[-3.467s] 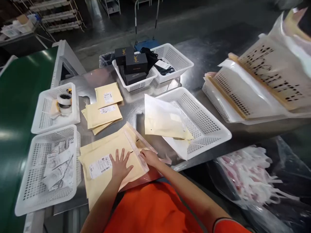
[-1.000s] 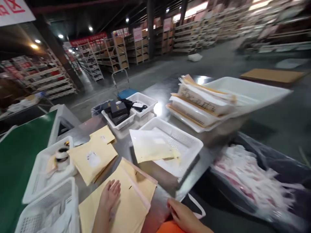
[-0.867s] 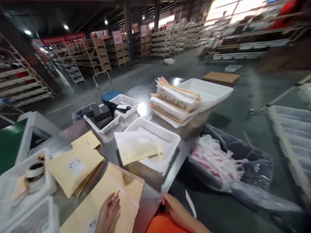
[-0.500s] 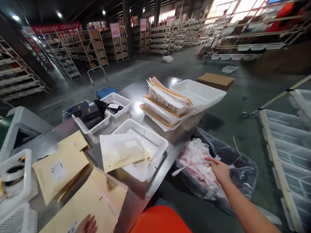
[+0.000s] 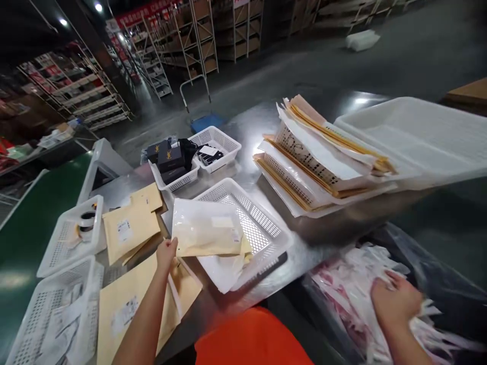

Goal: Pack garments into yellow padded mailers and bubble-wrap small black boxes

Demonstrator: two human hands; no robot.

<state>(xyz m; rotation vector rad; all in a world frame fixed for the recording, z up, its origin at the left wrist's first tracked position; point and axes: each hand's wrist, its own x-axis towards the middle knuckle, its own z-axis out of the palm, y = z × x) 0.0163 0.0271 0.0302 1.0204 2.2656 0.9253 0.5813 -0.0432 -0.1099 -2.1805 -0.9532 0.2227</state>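
My left hand (image 5: 166, 253) reaches forward and touches the near left corner of a yellow padded envelope in a clear bag (image 5: 205, 234) that lies across a white perforated basket (image 5: 262, 223). Its fingers look closed on that corner. Below my forearm a large yellow mailer (image 5: 131, 304) with a shipping label lies on the steel table (image 5: 247, 121). My right hand (image 5: 395, 301) is down at the right, fingers curled into a heap of white and pink paper strips (image 5: 353, 294) inside a dark plastic bag; what it grips is hidden.
Labelled yellow mailers (image 5: 129, 228) lie at the left. White baskets hold tape rolls (image 5: 87, 220), paper slips (image 5: 61, 324) and black boxes (image 5: 167, 159). Stacked baskets with envelopes (image 5: 323, 157) and a large white tub (image 5: 414, 137) stand at the right. A green conveyor (image 5: 26, 233) runs along the left.
My left hand has left the large mailer and gone forward to the bagged envelope on the basket. My right hand has sunk deeper into the strip heap. The view has tilted down.
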